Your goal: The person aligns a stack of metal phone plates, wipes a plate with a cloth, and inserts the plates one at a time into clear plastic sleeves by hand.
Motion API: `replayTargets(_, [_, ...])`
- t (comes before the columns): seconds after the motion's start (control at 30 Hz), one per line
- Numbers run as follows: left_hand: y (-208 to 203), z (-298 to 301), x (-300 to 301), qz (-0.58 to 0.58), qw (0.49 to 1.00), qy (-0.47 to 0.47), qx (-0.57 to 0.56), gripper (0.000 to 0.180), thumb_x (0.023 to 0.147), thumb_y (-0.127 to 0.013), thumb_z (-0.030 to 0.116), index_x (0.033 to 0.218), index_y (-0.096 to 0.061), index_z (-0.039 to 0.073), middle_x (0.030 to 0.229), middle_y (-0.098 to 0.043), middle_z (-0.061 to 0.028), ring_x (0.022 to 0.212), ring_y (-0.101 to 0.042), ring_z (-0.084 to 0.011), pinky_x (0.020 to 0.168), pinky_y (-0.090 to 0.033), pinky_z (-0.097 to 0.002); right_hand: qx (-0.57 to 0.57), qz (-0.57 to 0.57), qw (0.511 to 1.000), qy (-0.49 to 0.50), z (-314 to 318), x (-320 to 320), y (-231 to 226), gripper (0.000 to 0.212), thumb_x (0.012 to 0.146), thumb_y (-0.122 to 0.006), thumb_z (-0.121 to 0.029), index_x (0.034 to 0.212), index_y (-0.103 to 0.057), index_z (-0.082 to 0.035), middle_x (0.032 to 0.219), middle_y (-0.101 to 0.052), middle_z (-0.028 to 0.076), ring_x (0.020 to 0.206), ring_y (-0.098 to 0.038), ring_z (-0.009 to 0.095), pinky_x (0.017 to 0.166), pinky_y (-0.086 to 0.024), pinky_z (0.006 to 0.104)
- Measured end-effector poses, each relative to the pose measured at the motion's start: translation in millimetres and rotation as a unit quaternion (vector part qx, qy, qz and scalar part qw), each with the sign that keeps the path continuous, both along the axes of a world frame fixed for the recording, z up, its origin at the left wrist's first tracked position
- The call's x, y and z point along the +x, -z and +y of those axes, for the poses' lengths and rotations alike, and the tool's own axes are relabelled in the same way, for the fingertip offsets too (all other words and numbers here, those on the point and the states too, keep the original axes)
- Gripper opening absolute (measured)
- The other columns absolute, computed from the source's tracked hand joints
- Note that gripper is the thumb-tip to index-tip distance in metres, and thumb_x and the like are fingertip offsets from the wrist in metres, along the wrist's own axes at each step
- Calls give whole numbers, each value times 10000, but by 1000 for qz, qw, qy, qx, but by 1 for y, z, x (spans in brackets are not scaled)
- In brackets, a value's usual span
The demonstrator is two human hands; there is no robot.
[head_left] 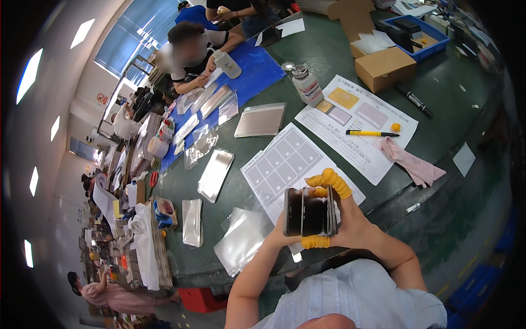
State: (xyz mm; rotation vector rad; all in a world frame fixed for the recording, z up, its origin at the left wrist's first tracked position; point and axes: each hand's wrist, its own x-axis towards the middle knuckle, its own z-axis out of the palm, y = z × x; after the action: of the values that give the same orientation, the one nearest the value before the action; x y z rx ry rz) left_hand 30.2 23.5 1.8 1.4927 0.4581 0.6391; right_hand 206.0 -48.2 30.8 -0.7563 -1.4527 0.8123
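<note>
Between my hands is a stack of dark, glossy, phone-sized panels [315,215], held on edge and parted by a gap near its left side. My left hand [278,236] is closed along the left and lower side of the stack. My right hand [350,220] wraps round its right side, with ribbed yellow finger cots on some fingers reaching over the top. Another yellow cot presses at the bottom; whose finger wears it I cannot tell. Under and beyond the hands lies a printed sheet with a grid of grey rectangles [287,162].
Clear plastic sleeves [239,241] and stacked film packs [216,174] lie to the left. Beyond are a dispenser bottle [307,85], a yellow marker [372,133], a pink cloth [411,162], a cardboard box [385,68] and a blue tray [438,45]. A person works across the table on a blue mat [255,77].
</note>
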Motion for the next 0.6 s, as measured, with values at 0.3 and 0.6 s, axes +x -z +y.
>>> replayTargets(0.3, [1, 2, 1, -4, 999, 28, -32, 963, 568, -872, 203, 1337, -315, 43, 1308, -453, -111, 1205, -468, -218, 1019, -368, -357, 11, 52, 998, 33, -1, -6, 9, 1062, 612, -869, -242, 1397, -190, -12, 1290, -423, 163, 1173, -475, 251, 985, -399, 363])
replayTargets(0.6, [4, 7, 4, -56, 997, 45, 27, 887, 586, -861, 155, 1293, -338, 43, 1308, -408, -116, 1230, -422, -218, 1025, -352, -358, -66, 62, 994, 64, -10, -1, 19, 1028, 581, -874, -265, 1380, -291, 13, 1275, -444, 154, 1133, -507, 239, 949, -421, 340])
